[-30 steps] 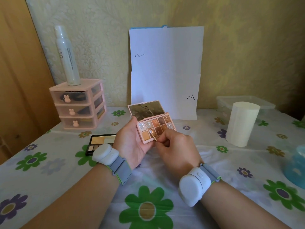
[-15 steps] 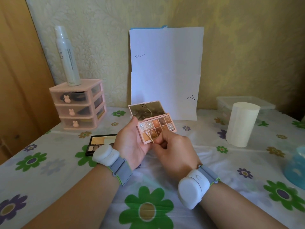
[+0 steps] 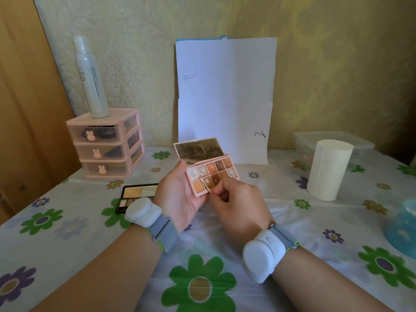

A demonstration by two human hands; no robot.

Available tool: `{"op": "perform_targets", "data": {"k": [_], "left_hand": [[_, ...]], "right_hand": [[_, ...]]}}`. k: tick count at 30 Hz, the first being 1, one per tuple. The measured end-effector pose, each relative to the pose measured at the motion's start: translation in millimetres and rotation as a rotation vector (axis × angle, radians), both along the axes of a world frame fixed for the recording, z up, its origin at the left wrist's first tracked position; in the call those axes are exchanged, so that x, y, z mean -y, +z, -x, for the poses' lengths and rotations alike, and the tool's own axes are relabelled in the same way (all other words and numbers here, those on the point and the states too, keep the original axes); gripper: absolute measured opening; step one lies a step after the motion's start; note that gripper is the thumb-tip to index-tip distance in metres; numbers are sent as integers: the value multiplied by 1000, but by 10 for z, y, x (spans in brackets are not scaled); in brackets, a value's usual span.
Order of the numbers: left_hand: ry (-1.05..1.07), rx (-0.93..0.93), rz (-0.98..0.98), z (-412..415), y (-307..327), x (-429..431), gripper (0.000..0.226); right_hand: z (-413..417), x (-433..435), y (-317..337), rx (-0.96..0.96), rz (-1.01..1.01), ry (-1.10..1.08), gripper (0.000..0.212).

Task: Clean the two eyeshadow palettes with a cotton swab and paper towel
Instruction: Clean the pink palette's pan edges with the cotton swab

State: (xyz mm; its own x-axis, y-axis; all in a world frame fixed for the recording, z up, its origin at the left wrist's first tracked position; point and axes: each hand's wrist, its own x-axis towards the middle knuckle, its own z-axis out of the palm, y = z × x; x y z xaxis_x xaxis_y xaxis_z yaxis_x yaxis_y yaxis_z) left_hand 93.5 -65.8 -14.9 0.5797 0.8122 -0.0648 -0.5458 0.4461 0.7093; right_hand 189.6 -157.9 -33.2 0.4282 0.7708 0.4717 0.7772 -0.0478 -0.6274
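Observation:
My left hand [image 3: 180, 197] holds an open pink eyeshadow palette [image 3: 211, 174] above the table, its mirrored lid tilted up. My right hand [image 3: 236, 203] pinches a cotton swab [image 3: 205, 185] by its stick. The swab's tip rests on the ridge between pans at the palette's left end. A second, black eyeshadow palette [image 3: 135, 194] lies open on the tablecloth behind my left wrist, partly hidden by it. A white paper towel roll [image 3: 326, 170] stands upright to the right.
A pink three-drawer organiser [image 3: 105, 145] with a white spray bottle [image 3: 91, 77] on top stands at the back left. White paper sheets [image 3: 225, 97] lean on the wall. A clear plastic box [image 3: 333, 140] sits behind the roll, and a blue object [image 3: 405, 226] is at the right edge.
The swab's tip has slid leftward and upward across the palette's pans. My right hand has shifted slightly with it. My left hand keeps the palette in place.

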Motion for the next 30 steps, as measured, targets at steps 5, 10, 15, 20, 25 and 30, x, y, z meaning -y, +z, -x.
{"op": "perform_targets", "data": {"k": [5, 10, 15, 20, 25, 30], "left_hand": [[-14, -33, -42, 13, 10, 2, 51], [-10, -53, -37, 16, 21, 14, 53], [-17, -47, -24, 16, 46, 28, 52], [-4, -78, -29, 3, 41, 17, 55], [1, -82, -23, 11, 42, 18, 54], [1, -76, -18, 13, 52, 20, 53]], "right_hand": [[-123, 6, 18, -33, 16, -58, 6], [-150, 27, 34, -44, 12, -71, 6], [-86, 8, 21, -30, 4, -24, 7], [-222, 16, 43, -51, 19, -118, 7], [-195, 24, 40, -47, 13, -84, 7], [-190, 21, 43, -47, 22, -79, 7]]}}
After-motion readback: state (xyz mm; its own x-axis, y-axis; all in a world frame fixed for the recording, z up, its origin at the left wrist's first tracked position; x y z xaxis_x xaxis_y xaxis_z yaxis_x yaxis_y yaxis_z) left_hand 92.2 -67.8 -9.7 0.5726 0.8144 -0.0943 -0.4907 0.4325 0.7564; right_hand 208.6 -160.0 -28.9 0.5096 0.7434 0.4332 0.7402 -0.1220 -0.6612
